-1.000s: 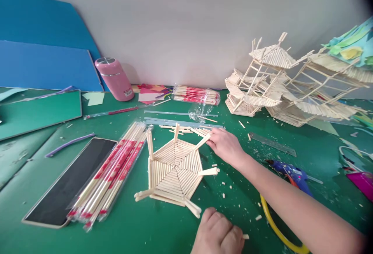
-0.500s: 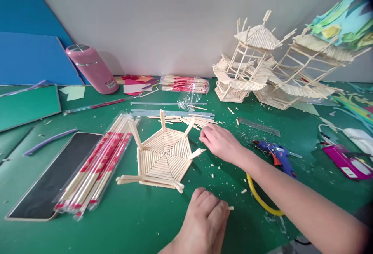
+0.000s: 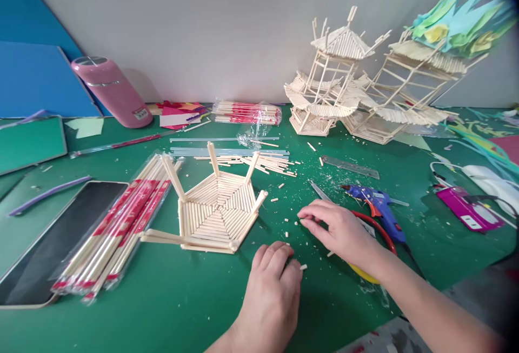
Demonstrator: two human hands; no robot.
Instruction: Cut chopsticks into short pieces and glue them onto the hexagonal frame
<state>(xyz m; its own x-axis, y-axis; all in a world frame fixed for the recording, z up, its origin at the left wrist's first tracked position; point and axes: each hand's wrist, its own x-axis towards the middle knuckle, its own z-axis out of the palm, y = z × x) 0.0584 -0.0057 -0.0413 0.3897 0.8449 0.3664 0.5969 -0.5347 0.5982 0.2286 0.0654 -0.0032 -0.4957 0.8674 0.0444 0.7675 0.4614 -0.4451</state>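
Your R hand (image 3: 344, 231) lies low over the green mat (image 3: 162, 310), fingers stretched fwd, thumb & forefinger tips drawn close above the stick offcuts (image 3: 274, 200) scattered there. Can't tell if a bit is pinched btw them. Your L hand (image 3: 270, 293) rests knuckles-up nearer you, fingers curled down to the mat, w/ a lone offcut (image 3: 303, 267) just beside its fingertips. Whether anything sits inside the curl, can't tell. The hexagonal stick panel (image 3: 217, 212) lies left of both hands, apart from them, its spokes sticking up.

The bits look tiny & light, so work w/ fingertips only: one bit at a time, lifted straight up, no sweeping. A sweep prob pushes them under the red and yellow ring (image 3: 387, 237) beneath your R wrist, or toward the glue gun (image 3: 377, 201) just beyond it. Treat the gun's tip as hot & keep your knuckles off it. Keep the L hand planted as the collecting spot so the R does the travelling. Watch the L forearm near the panel, since those raised spokes look easy to knock.
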